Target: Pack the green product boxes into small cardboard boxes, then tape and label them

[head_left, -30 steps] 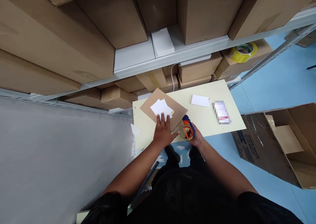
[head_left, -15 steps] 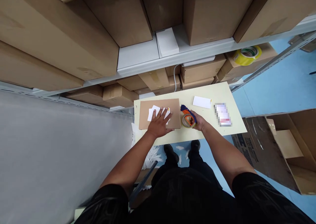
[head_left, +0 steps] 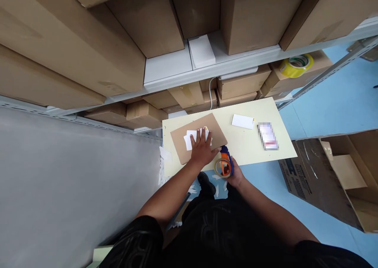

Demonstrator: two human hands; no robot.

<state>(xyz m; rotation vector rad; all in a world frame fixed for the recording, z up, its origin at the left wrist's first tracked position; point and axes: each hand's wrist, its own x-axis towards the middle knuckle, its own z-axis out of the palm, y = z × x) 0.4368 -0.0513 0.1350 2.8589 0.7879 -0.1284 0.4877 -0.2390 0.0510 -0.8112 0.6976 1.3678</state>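
Observation:
A flat brown cardboard box (head_left: 179,144) lies turned at an angle on the pale yellow tabletop (head_left: 251,142). My left hand (head_left: 202,148) is spread flat over white papers (head_left: 189,140) on top of it, fingers apart. In my right hand (head_left: 235,176) is a tape dispenser (head_left: 226,159), blue and orange with a roll of tape on it. Its blue head is at the box's near right corner, close to my left thumb; whether it touches the cardboard I cannot tell.
A white slip (head_left: 242,121) and a phone (head_left: 267,135) with a blurred screen lie on the table's right part. Behind stands a metal shelf (head_left: 174,85) full of cartons, with a yellow tape roll (head_left: 296,65). An open carton (head_left: 319,177) stands at right. Paper scraps litter the floor.
The box has turned anticlockwise and shifted right under my left hand, its right end now nearer the front. My right hand brought the tape dispenser toward me, to the box's near right corner.

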